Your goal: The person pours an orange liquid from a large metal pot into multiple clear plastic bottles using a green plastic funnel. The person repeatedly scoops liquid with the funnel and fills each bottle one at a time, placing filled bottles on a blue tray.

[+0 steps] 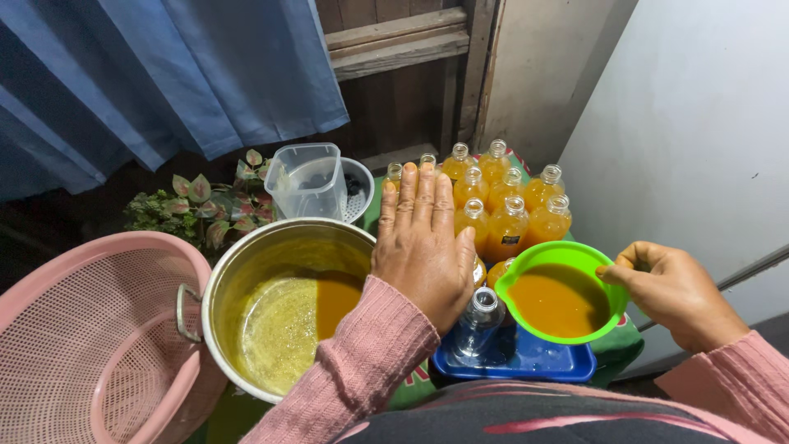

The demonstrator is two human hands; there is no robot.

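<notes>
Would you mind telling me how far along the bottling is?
Done: about nine filled bottles stand behind. In hand: the right hand holds a green scoop of orange liquid; the left hand hovers flat. Left: an empty bottle and liquid in the pot.

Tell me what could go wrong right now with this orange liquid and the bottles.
The green scoop in the right hand is nearly brimful, so a tilt could slop liquid onto the blue tray. The left hand hovers flat over the uncapped filled bottles and could knock one over. The empty bottle has a narrow mouth, so pouring may miss.
</notes>
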